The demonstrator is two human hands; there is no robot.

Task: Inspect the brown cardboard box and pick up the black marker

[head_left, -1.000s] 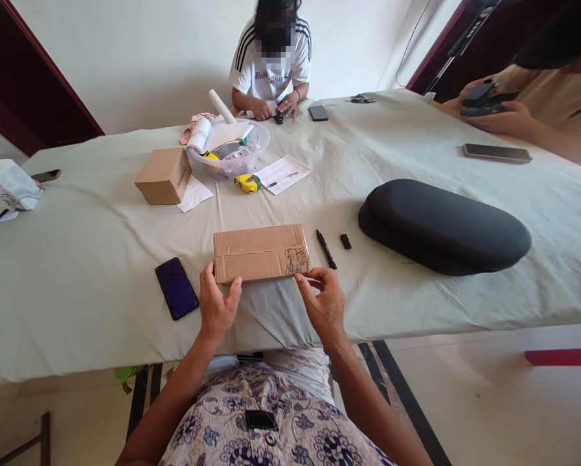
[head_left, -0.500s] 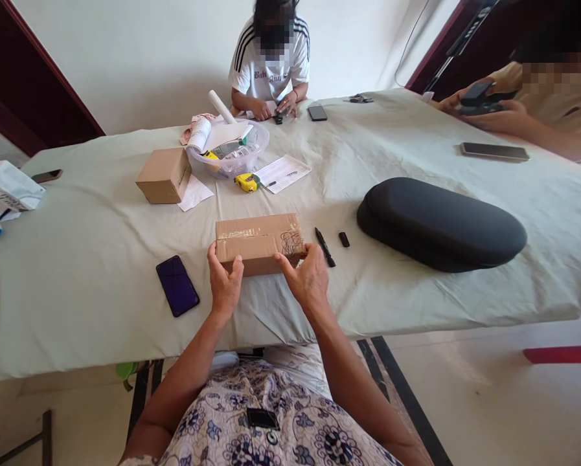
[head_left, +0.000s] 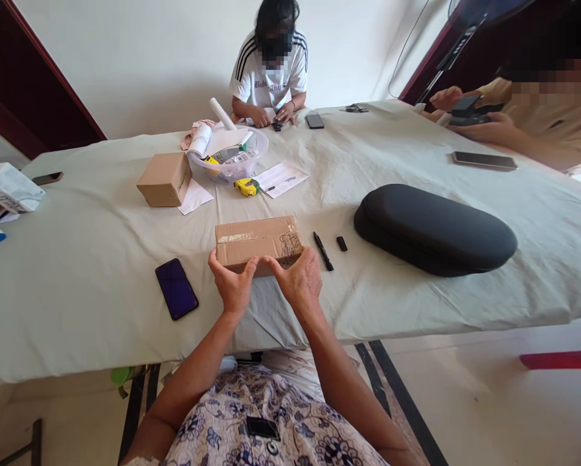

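Note:
A taped brown cardboard box (head_left: 256,243) with black scribbles near its right end sits on the cloth in front of me. My left hand (head_left: 234,282) grips its near left corner, the thumb along the near side. At the near right corner my right hand (head_left: 297,275) grips it likewise, and the two thumbs almost meet. The other fingers are partly hidden by the box. Just right of the box lie a black marker (head_left: 323,251) and its black cap (head_left: 341,244), apart from each other. A dark phone (head_left: 177,288) lies to the left of my left hand.
A black oval case (head_left: 436,230) takes up the right side. Farther back are another cardboard box (head_left: 164,180), a clear plastic basin (head_left: 232,171) of assorted items, a yellow tape measure (head_left: 247,187) and a printed paper (head_left: 283,178). Two people at the table handle small devices.
My thumbs have slid inward along the box's near side, toward each other. The box stays in place. The person at right has shifted their hands slightly.

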